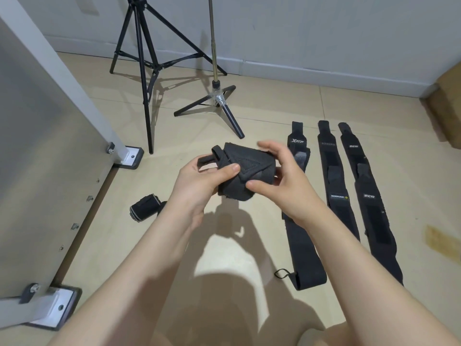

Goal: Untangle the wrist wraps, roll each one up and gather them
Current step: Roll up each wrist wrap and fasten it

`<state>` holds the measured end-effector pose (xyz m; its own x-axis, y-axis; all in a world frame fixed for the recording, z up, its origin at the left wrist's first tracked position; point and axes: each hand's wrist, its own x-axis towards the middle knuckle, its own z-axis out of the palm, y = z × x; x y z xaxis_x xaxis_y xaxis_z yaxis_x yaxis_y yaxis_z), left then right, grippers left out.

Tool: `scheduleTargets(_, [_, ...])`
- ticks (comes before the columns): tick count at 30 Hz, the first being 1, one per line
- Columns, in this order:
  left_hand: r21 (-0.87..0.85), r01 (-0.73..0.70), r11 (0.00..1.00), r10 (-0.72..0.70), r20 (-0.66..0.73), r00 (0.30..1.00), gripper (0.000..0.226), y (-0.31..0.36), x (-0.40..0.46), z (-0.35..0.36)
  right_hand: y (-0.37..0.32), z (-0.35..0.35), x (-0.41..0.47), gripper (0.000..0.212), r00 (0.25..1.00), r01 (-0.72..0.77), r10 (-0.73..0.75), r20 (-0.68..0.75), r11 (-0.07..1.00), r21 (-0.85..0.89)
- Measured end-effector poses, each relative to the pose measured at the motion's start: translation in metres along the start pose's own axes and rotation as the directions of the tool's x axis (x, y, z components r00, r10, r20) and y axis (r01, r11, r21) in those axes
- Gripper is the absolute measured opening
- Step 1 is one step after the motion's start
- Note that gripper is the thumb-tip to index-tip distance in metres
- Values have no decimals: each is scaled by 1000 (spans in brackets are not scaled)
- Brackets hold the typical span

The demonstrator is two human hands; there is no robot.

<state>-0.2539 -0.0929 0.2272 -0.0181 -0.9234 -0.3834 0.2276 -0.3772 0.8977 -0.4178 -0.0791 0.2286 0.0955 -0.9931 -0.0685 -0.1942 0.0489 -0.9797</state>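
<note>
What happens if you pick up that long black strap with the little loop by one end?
The long wrist wrap would probably droop and dangle, since it is flat woven cloth lying limp on the floor. It likely feels light, being thin. It shouldn't roll away while unrolled, unlike the rolled wrap nearby.

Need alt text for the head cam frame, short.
Both hands, left hand and right hand, hold a rolled black wrist wrap above a tiled floor. One rolled wrap lies at left; three flat wraps lie side by side at right.
</note>
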Motion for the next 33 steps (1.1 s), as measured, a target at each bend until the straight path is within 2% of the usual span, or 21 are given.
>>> scheduleTargets(3, [-6, 21, 1000, -21, -23, 1000, 44, -4, 0, 1, 2, 7, 0, 49, 994, -43, 42, -97, 999, -13])
scheduleTargets(6, [-1, 10, 1000, -10, -14, 1000, 45, -4, -4, 3, -4, 6, 1, 33, 988, -72, 91, -121, 985, 159])
scheduleTargets(9, [-26, 32, 999, -31, 12, 999, 41, -1, -7, 5, -6, 3, 2, 16, 982, -129, 160, -104, 958, 256])
scheduleTargets(14, [-20, 74, 997, -73, 50, 996, 42, -2, -9, 8, -4, 5, 3, 18, 964, -221, 258, -66, 914, 340])
scheduleTargets(19, [141, -25, 990, 16, 64, 998, 32, -7, -7, 7, -5, 1, 3, 12, 959, -266, 283, 16, 881, 391])
scheduleTargets(21, [194, -64, 979, 51, 70, 996, 32, -6, -7, 7, -7, -1, 2, 15, 948, -310, 314, 55, 868, 387])
scheduleTargets(25, [139, -86, 987, 70, 114, 991, 38, -3, -7, 9, -8, -2, 2, 26, 911, -412, 402, 94, 869, 275])
scheduleTargets(27, [156, -99, 983, 87, 79, 993, 36, -4, -5, 8, -6, 0, 1, 21, 905, -426, 409, 119, 852, 304])
scheduleTargets(28, [160, -94, 983, 88, 49, 995, 34, -4, -4, 8, -5, 1, 0, 20, 912, -410, 395, 112, 855, 318])
scheduleTargets(31, [83, -45, 996, 48, -31, 998, 20, -5, -3, 7, -1, 4, -2, 55, 970, -241, 242, 17, 958, 156])
scheduleTargets(33, [32, 5, 999, -3, -77, 997, 25, -6, 0, 6, -1, 9, -4, 58, 990, -143, 144, -9, 987, 72])
